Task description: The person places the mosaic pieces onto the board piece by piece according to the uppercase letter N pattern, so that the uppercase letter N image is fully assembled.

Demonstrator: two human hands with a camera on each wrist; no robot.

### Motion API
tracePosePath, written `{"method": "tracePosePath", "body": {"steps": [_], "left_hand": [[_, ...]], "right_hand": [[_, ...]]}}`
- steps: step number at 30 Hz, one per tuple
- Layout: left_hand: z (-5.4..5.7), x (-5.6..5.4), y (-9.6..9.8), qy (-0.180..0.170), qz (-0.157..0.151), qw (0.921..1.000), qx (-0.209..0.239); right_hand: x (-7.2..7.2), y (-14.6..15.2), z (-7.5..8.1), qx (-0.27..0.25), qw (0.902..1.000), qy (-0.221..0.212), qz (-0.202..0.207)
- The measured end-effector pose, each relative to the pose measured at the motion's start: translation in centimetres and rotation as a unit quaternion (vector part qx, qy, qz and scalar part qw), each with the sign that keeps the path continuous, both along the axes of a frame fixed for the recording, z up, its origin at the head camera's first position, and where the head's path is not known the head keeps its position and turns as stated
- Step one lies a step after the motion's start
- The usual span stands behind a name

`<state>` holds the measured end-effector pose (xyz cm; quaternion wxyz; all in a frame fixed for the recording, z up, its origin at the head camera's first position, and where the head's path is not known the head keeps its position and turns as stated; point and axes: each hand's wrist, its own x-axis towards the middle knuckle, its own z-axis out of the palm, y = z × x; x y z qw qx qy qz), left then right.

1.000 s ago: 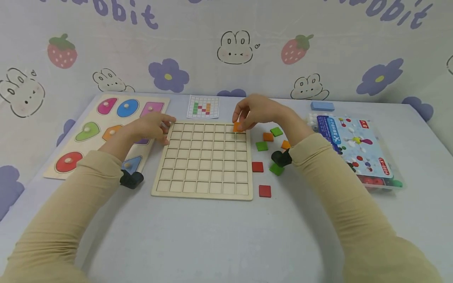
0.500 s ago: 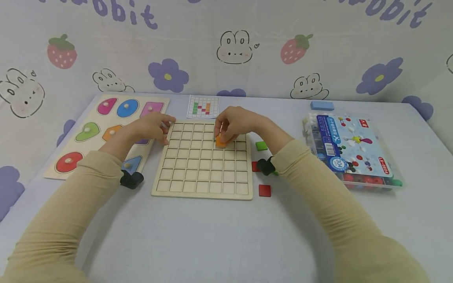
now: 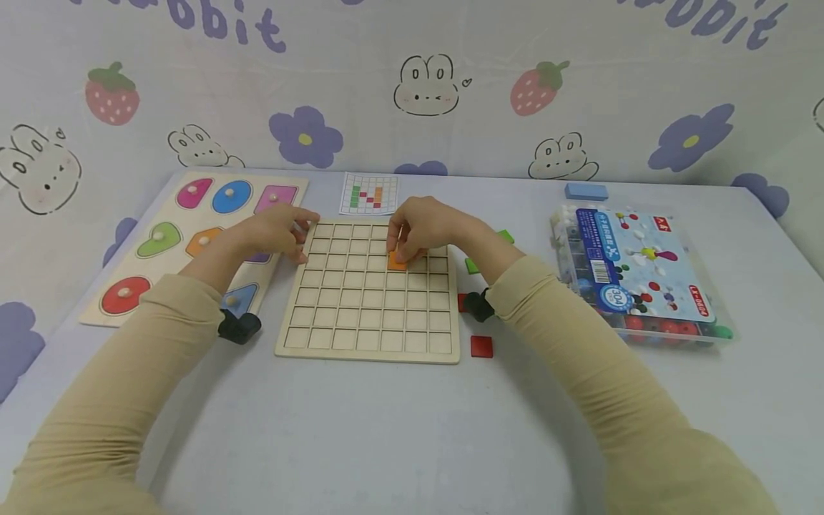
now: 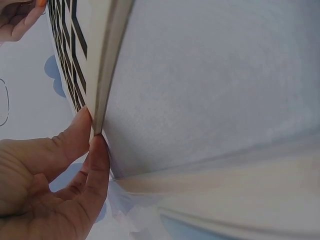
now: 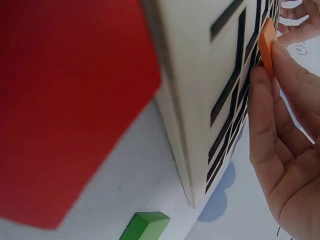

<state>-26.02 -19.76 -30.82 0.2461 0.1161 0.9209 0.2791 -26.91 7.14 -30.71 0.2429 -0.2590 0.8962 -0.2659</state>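
My right hand [image 3: 426, 225] pinches an orange square tile [image 3: 396, 262] between thumb and fingers, low over the wooden grid board [image 3: 368, 359], right of its middle in the third row from the back. The tile stands tilted against the grid in the right wrist view. At the board's back left, my left hand [image 3: 273, 232] holds the edge, thumb and a fingertip meeting close at it in the left wrist view. The board's cells hold no other tiles where they show. A small card [image 3: 348, 205] with a coloured pattern lies behind the board.
Red tiles [image 3: 481, 347] and green tiles [image 3: 506, 236] lie right of the board, partly hidden by the right arm. A shape puzzle board [image 3: 150, 214] lies at left. At right are a plastic box [image 3: 644, 268] of coloured balls and a blue block [image 3: 586, 192].
My right hand has carried the orange tile from the board's back right corner leftward and nearer, then slightly left again. The left hand has stayed at the edge.
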Motion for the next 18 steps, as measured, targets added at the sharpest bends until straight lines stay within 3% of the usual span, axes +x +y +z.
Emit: {"method": "tracePosePath", "body": {"steps": [18], "left_hand": [[-0.04,0.04,-0.12,0.000,-0.008,1.0000,0.005]], "right_hand": [[0.18,-0.19,-0.06,0.020,0.9997,0.014,-0.009]]}}
